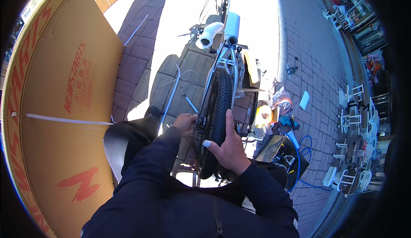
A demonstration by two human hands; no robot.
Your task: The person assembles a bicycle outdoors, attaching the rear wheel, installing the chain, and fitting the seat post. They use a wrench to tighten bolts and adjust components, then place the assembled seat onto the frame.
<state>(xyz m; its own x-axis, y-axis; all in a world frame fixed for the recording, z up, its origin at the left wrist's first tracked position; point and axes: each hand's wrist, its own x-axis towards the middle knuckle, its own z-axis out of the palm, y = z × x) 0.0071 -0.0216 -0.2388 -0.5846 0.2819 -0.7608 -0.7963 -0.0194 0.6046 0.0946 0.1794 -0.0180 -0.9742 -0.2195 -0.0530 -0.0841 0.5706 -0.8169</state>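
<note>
Between my legs stands a bicycle (225, 61) with a silver frame, its knobby black tyre (221, 96) pointing toward me. My right hand (231, 146) grips the tyre, thumb across its near left part and fingers along the right side. At the left of the wheel, my left hand (185, 123) has its fingers curled and pinched beside the hub and dark gear parts (200, 126). What those fingertips hold is too small to make out. A wrench-like silver tool (189, 102) lies on the paving just beyond my left hand. White padding (231, 26) wraps part of the frame.
A tall cardboard box (72, 92) stands at my left, a white strap (72, 119) across it. On the right lie a tool box (282, 154), a blue hose (298, 165), a tape roll (263, 115) and plastic wrapping (282, 101). Another loose strap (172, 90) lies left of the wheel.
</note>
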